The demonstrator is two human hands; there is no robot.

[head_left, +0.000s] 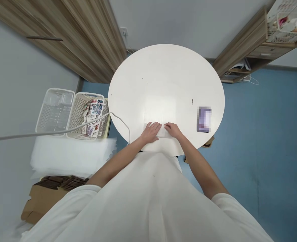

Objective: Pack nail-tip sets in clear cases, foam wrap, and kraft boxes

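A thin white sheet (164, 134), paper or plastic film, lies near the front edge of the white oval table (163, 70). It barely stands out against the tabletop. My left hand (150, 133) rests flat on the sheet's left part, fingers stretched out to the right and thumb apart. At the sheet's right part, my right hand (173, 129) has its fingers bent and pinched together at the far edge. The right fingertips are close to the left ones but do not touch them.
A blurred purple object (204, 119) lies on the table's right side. On the left stand a clear-lined basket (54, 111) and a white basket (74, 117) with printed nail-sticker-like sheets. A white cable (93, 121) crosses to the table's edge. An open cardboard box (43, 200) stands lower left.
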